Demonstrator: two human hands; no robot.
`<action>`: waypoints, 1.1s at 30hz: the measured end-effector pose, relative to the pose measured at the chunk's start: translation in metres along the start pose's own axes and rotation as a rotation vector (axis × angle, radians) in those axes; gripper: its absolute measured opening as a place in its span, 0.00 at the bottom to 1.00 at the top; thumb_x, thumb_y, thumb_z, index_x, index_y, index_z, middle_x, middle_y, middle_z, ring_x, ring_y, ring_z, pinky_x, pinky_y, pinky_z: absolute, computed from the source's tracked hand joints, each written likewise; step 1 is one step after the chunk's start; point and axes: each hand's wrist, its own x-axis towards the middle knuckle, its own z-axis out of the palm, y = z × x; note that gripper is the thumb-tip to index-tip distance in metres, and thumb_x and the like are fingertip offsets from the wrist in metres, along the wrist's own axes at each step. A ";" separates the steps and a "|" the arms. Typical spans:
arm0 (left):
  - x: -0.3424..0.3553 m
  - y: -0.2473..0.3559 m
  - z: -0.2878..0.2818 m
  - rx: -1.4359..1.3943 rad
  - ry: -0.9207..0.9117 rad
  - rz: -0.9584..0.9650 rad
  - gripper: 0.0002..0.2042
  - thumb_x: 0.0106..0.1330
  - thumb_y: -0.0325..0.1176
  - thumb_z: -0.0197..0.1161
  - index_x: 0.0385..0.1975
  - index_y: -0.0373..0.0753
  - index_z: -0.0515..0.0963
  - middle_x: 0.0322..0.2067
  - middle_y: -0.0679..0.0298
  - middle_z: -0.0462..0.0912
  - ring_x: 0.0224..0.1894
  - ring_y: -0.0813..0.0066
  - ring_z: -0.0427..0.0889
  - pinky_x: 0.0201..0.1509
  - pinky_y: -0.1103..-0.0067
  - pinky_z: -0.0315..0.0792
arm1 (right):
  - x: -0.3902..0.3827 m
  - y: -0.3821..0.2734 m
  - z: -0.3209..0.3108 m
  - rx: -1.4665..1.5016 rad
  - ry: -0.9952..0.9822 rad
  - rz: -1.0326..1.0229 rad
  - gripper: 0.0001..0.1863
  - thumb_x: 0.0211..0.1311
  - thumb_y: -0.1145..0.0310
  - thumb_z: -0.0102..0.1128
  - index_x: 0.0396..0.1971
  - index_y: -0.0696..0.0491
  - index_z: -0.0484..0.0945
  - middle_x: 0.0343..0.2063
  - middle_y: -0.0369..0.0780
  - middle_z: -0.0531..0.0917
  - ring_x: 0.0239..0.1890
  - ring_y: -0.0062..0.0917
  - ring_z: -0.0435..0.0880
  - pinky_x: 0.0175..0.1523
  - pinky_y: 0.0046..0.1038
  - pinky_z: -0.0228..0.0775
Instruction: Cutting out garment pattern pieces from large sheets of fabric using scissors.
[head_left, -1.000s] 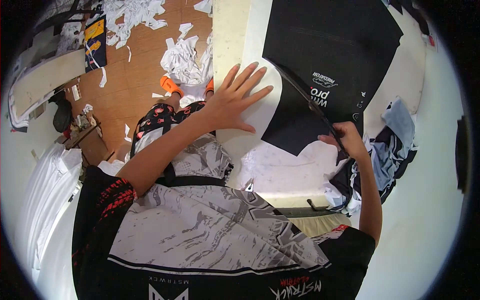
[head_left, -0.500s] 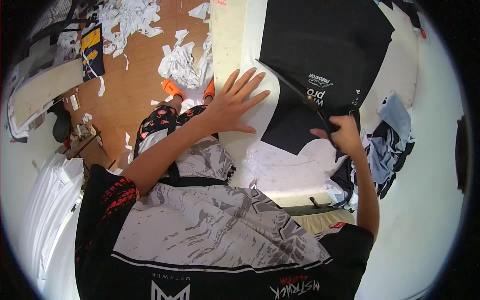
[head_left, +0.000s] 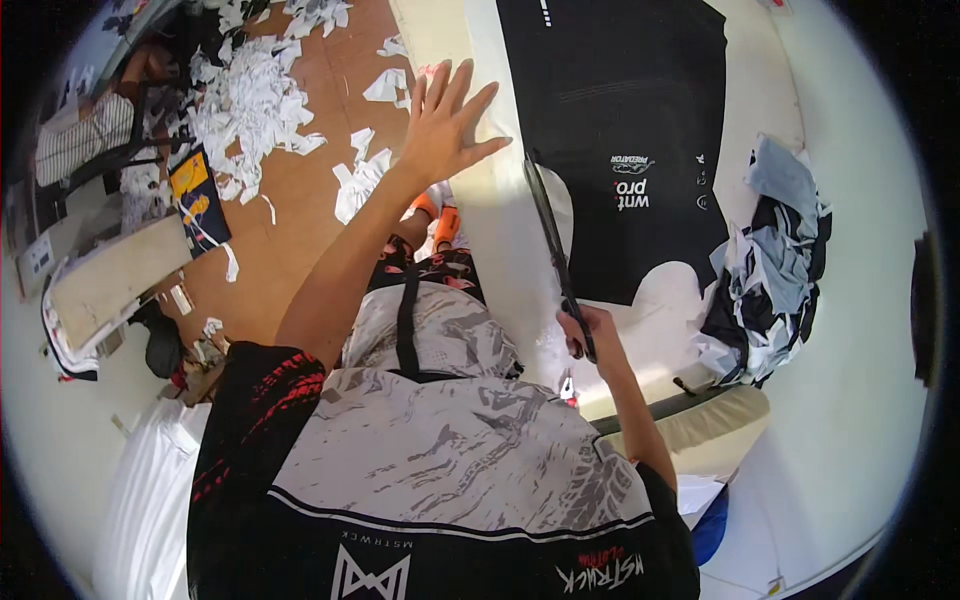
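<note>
A black fabric panel (head_left: 625, 100) with white prints lies flat on the pale table (head_left: 765, 100), bordered along its left side by a white strip (head_left: 488, 60). My right hand (head_left: 588, 332), closed round the handles, holds long dark scissors (head_left: 549, 225) at the panel's lower left. Their blades point away from me, with the tips at the seam between white strip and black panel. My left hand (head_left: 445, 130) is spread flat, fingers apart, over the white strip near the table's left edge. Nothing is in it.
A heap of grey, black and white fabric pieces (head_left: 775, 270) sits at the table's right. White scraps (head_left: 255, 110) litter the brown floor (head_left: 330, 100) on the left. A cushioned cream roll (head_left: 700, 425) runs along the near edge. Another person's leg (head_left: 150, 62) shows at the far left.
My left hand has slid farther away along the white strip. My right hand has brought the scissors left and nearer me, off the panel's middle to its left edge. The view has shifted.
</note>
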 end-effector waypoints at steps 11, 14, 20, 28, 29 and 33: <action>0.011 -0.017 -0.005 -0.053 -0.028 0.051 0.46 0.61 0.71 0.69 0.74 0.45 0.72 0.81 0.55 0.60 0.82 0.37 0.49 0.80 0.38 0.42 | 0.027 -0.024 0.061 0.182 0.094 -0.025 0.23 0.71 0.52 0.73 0.21 0.51 0.77 0.15 0.30 0.76 0.17 0.15 0.74 0.25 0.22 0.62; 0.013 -0.019 -0.005 -0.079 -0.030 0.054 0.47 0.59 0.70 0.71 0.74 0.45 0.72 0.81 0.56 0.60 0.82 0.38 0.49 0.80 0.38 0.42 | 0.031 -0.023 0.069 0.204 0.086 0.019 0.22 0.70 0.52 0.74 0.21 0.51 0.79 0.15 0.30 0.77 0.16 0.14 0.74 0.24 0.22 0.61; 0.023 -0.020 -0.009 -0.120 -0.084 0.030 0.48 0.57 0.67 0.75 0.75 0.46 0.71 0.81 0.56 0.59 0.83 0.38 0.49 0.80 0.38 0.42 | 0.037 -0.029 0.074 0.237 0.164 0.008 0.24 0.65 0.50 0.79 0.21 0.50 0.79 0.13 0.30 0.75 0.14 0.12 0.71 0.22 0.20 0.58; 0.028 -0.024 -0.008 -0.161 -0.108 -0.003 0.51 0.56 0.69 0.74 0.77 0.47 0.68 0.82 0.56 0.56 0.84 0.38 0.46 0.82 0.39 0.39 | 0.051 -0.068 0.065 0.199 0.127 0.027 0.21 0.69 0.54 0.76 0.22 0.50 0.79 0.15 0.30 0.77 0.16 0.13 0.75 0.23 0.21 0.59; 0.030 -0.024 -0.008 -0.162 -0.110 -0.002 0.51 0.56 0.69 0.74 0.77 0.47 0.68 0.82 0.56 0.56 0.84 0.38 0.46 0.82 0.39 0.39 | 0.051 -0.072 0.064 0.201 0.127 0.028 0.21 0.69 0.54 0.76 0.22 0.50 0.79 0.15 0.30 0.77 0.16 0.13 0.75 0.23 0.21 0.59; 0.038 -0.031 -0.010 -0.178 -0.131 -0.009 0.51 0.56 0.70 0.74 0.77 0.45 0.68 0.83 0.56 0.54 0.84 0.39 0.44 0.83 0.41 0.36 | 0.061 -0.091 0.065 0.211 0.131 0.032 0.22 0.66 0.52 0.78 0.22 0.51 0.79 0.14 0.30 0.76 0.16 0.13 0.73 0.24 0.20 0.60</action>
